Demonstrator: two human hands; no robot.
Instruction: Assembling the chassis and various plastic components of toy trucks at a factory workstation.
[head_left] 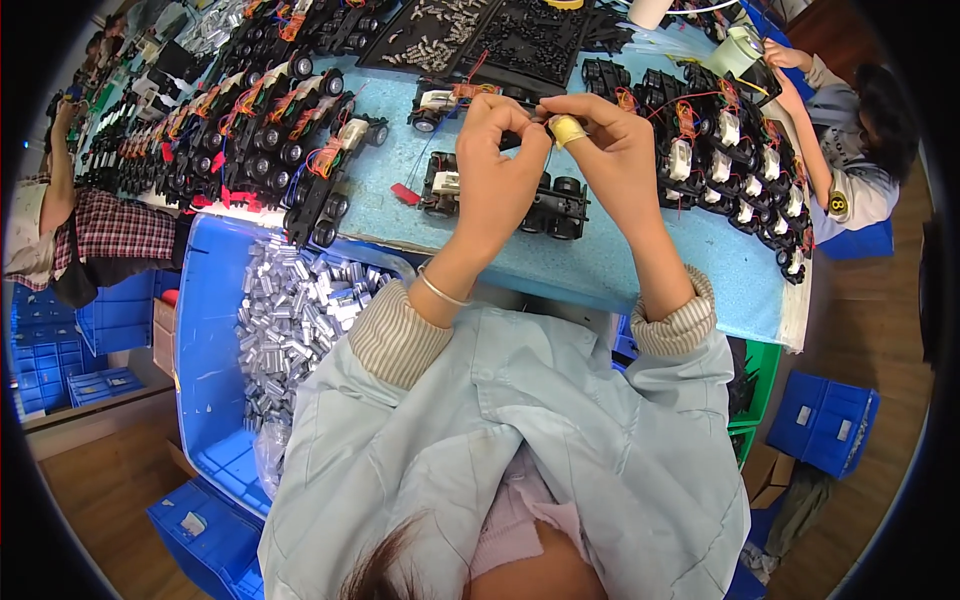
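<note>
My left hand (500, 165) and my right hand (612, 145) meet over the bench, fingertips pinched close together. A small dark piece shows between them, too small and covered to name. Yellow tape (568, 131) wraps my right thumb. Under my hands lies a black toy-car chassis (555, 207) with wheels and a white block at its left end, partly covered by my left hand. Just beyond, a second chassis (432, 104) carries orange and red wires, also partly hidden. A red tag (405, 194) lies left of the nearer chassis.
Rows of wired chassis (270, 140) crowd the bench's left, and more chassis (720, 160) fill its right. Black trays (440, 35) of small parts stand at the back. A blue bin (212, 350) of silvery metal pieces sits left of me. Co-workers sit at both sides.
</note>
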